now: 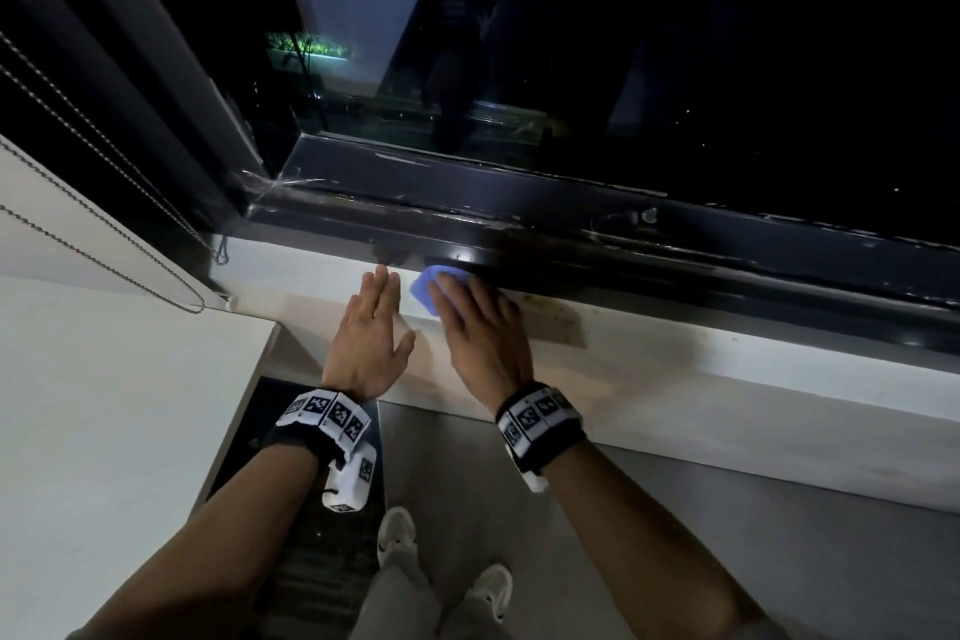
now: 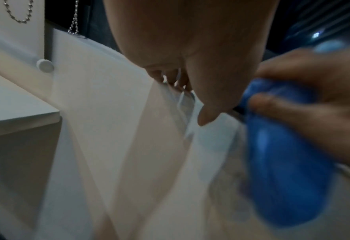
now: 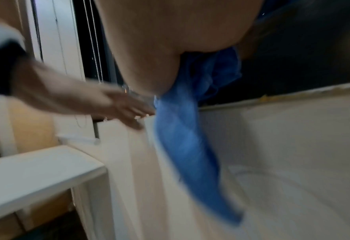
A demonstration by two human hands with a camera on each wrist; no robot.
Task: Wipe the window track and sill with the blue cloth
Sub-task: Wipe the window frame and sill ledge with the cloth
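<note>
Wiping step: right hand (image 1: 483,333) grips cloth (image 1: 423,288) on sill (image 1: 675,359); left hand (image 1: 369,333) rests flat, fingers straight. Next: sweep along window frame (image 1: 571,244).

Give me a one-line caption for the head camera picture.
Right hand holds a blue cloth on the white window sill, left hand resting flat beside it.

Bare along both forearms. Banded in black just behind the left hand (image 1: 371,327) and the right hand (image 1: 480,333): left wristband (image 1: 324,424) and right wristband (image 1: 540,424), each ringed with white blocks printed with black-and-white square markers. Hung beneath the left wrist with a white camera housing (image 1: 350,483), likewise marker-printed. Dressed in light grey trousers (image 1: 400,603) and white shoes (image 1: 397,533) with dark trim.
</note>
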